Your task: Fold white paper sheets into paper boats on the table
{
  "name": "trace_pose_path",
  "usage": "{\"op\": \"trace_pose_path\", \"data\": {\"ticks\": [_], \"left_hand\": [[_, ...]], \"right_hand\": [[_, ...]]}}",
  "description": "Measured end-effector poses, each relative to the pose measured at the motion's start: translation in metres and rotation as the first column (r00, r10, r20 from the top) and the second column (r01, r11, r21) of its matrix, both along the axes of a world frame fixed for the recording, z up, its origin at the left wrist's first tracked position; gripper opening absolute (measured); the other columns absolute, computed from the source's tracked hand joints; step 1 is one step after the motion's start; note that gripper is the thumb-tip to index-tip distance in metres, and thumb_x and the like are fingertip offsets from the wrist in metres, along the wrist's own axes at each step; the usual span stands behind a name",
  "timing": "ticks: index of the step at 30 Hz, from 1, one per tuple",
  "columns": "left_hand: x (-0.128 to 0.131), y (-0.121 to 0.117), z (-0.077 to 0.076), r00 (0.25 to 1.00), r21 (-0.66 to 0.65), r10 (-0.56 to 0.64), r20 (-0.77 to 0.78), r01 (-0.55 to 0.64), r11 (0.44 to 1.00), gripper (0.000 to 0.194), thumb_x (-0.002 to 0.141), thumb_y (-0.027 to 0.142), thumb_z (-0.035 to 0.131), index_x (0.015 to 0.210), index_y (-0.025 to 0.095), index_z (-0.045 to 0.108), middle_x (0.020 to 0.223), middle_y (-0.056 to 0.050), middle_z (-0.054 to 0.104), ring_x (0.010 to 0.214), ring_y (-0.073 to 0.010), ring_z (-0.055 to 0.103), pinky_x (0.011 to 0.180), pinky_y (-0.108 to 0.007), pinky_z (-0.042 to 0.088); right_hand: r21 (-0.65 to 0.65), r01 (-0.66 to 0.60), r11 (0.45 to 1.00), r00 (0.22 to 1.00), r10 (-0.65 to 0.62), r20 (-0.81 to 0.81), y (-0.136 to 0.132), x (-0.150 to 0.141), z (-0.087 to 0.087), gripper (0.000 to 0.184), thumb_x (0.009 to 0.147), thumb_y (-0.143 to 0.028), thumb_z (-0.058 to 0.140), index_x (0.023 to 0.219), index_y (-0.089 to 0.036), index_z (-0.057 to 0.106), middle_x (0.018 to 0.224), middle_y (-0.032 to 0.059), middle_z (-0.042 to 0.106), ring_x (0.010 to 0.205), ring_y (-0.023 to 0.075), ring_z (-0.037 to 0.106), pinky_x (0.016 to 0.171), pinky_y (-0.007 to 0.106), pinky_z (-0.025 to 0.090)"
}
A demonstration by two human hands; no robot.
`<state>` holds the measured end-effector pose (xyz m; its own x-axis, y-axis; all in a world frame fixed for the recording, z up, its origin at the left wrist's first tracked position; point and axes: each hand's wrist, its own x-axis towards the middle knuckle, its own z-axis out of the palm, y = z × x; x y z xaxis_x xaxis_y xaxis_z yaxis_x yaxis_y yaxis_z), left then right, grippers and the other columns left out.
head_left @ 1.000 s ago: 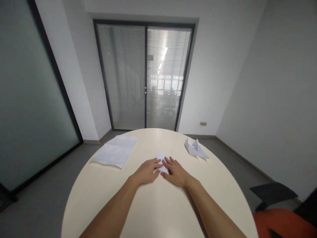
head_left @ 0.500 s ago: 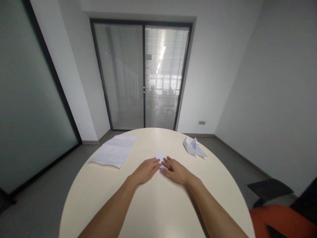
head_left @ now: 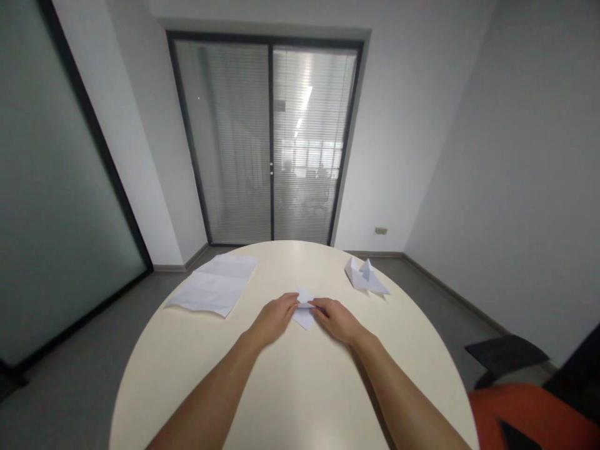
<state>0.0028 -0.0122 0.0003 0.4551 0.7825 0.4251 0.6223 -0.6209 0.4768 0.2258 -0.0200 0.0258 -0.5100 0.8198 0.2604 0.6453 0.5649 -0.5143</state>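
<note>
A small folded white paper (head_left: pixel 304 314) lies on the round cream table (head_left: pixel 290 387) between my two hands. My left hand (head_left: pixel 274 317) has its fingers curled onto the paper's left edge, pinching it. My right hand (head_left: pixel 336 319) grips the paper's right edge in the same way, fingers bent. The paper's near corner shows below my fingertips and its far corner above them.
A flat creased white sheet (head_left: pixel 214 285) lies at the table's far left. A finished folded paper boat (head_left: pixel 364 276) stands at the far right. An orange and black chair (head_left: pixel 529 400) is at the lower right. Glass doors with blinds (head_left: pixel 269 140) lie beyond the table.
My hands went from lying flat on the paper to curling and pinching its edges. The near corner of the paper now shows between them.
</note>
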Motion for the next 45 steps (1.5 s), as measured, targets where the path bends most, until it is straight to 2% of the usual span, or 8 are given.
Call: {"op": "trace_pose_path", "data": {"ticks": [7, 12, 19, 23, 28, 35, 40, 45], "left_hand": [[0.0, 0.002, 0.004, 0.999, 0.008, 0.035, 0.008, -0.035, 0.999, 0.03, 0.1, 0.028, 0.04, 0.101, 0.02, 0.069, 0.098, -0.006, 0.068, 0.096, -0.0194, 0.062, 0.089, -0.03, 0.048], [0.002, 0.003, 0.002, 0.994, -0.004, 0.101, 0.031, -0.1, 0.995, 0.024, 0.096, 0.025, 0.046, 0.099, 0.02, 0.069, 0.098, -0.006, 0.071, 0.093, -0.0194, 0.063, 0.086, -0.03, 0.048], [0.002, 0.004, 0.002, 0.976, -0.085, 0.197, 0.089, -0.189, 0.978, 0.023, 0.088, 0.017, 0.055, 0.108, 0.02, 0.065, 0.097, -0.003, 0.071, 0.088, -0.0174, 0.064, 0.082, -0.03, 0.051], [0.003, 0.002, 0.003, 0.975, -0.055, 0.203, 0.087, -0.198, 0.979, 0.033, 0.085, 0.009, 0.055, 0.115, 0.02, 0.063, 0.111, -0.005, 0.067, 0.098, -0.0173, 0.064, 0.091, -0.031, 0.051], [0.009, -0.003, 0.004, 0.982, 0.029, 0.178, -0.066, -0.177, 0.984, 0.04, 0.087, 0.006, 0.048, 0.119, 0.024, 0.066, 0.129, -0.004, 0.062, 0.121, -0.0187, 0.055, 0.106, -0.032, 0.044], [0.009, -0.003, 0.002, 0.971, -0.007, 0.15, -0.186, -0.154, 0.988, 0.037, 0.089, 0.007, 0.046, 0.11, 0.023, 0.073, 0.122, -0.003, 0.07, 0.115, -0.0195, 0.061, 0.103, -0.033, 0.046], [0.01, -0.006, 0.007, 0.966, 0.021, 0.136, -0.222, -0.134, 0.991, 0.032, 0.088, 0.007, 0.046, 0.104, 0.02, 0.07, 0.113, -0.005, 0.071, 0.11, -0.0208, 0.063, 0.101, -0.033, 0.046], [0.018, -0.014, 0.012, 0.953, 0.002, 0.181, -0.242, -0.186, 0.983, 0.029, 0.096, 0.018, 0.039, 0.107, 0.02, 0.066, 0.107, -0.009, 0.07, 0.106, -0.022, 0.064, 0.094, -0.034, 0.049]], "right_hand": [[0.011, 0.118, 0.993, 0.993, -0.117, -0.024, 0.007, 0.003, -0.007, 0.032, 0.097, -0.033, 0.042, 0.106, -0.019, 0.07, 0.101, 0.0092, 0.074, 0.094, 0.0229, 0.065, 0.085, 0.032, 0.046], [-0.031, 0.195, 0.98, 0.976, -0.197, -0.089, 0.008, 0.002, -0.013, 0.039, 0.097, -0.034, 0.041, 0.129, -0.019, 0.058, 0.107, 0.0097, 0.072, 0.095, 0.0226, 0.065, 0.085, 0.033, 0.047], [-0.027, 0.259, 0.966, 0.958, -0.26, -0.117, 0.013, -0.002, -0.018, 0.04, 0.094, -0.03, 0.042, 0.131, -0.021, 0.054, 0.107, 0.0088, 0.07, 0.095, 0.0219, 0.065, 0.086, 0.034, 0.049], [0.021, 0.247, 0.969, 0.961, -0.242, -0.136, 0.017, -0.003, -0.023, 0.037, 0.091, -0.024, 0.045, 0.124, -0.021, 0.061, 0.123, 0.0087, 0.066, 0.108, 0.0213, 0.062, 0.099, 0.035, 0.045], [0.053, 0.206, 0.977, 0.975, -0.201, -0.091, 0.017, -0.003, -0.023, 0.038, 0.091, -0.02, 0.045, 0.122, -0.018, 0.066, 0.12, 0.011, 0.067, 0.113, 0.022, 0.06, 0.103, 0.035, 0.043], [0.144, 0.138, 0.98, 0.989, -0.145, 0.038, 0.01, -0.009, -0.014, 0.036, 0.093, -0.024, 0.047, 0.12, -0.02, 0.07, 0.132, 0.0097, 0.063, 0.123, 0.0244, 0.054, 0.108, 0.039, 0.039], [0.064, -0.001, 0.998, 0.988, -0.009, 0.151, 0.003, -0.015, -0.012, 0.046, 0.096, -0.032, 0.043, 0.14, -0.023, 0.055, 0.149, 0.0087, 0.05, 0.14, 0.0272, 0.041, 0.116, 0.049, 0.028], [-0.08, 0.064, 0.995, 0.97, -0.043, 0.238, -0.001, -0.02, -0.013, 0.055, 0.101, -0.041, 0.031, 0.153, -0.024, 0.035, 0.161, 0.0068, 0.03, 0.15, 0.0288, 0.019, 0.12, 0.056, 0.015]]}}
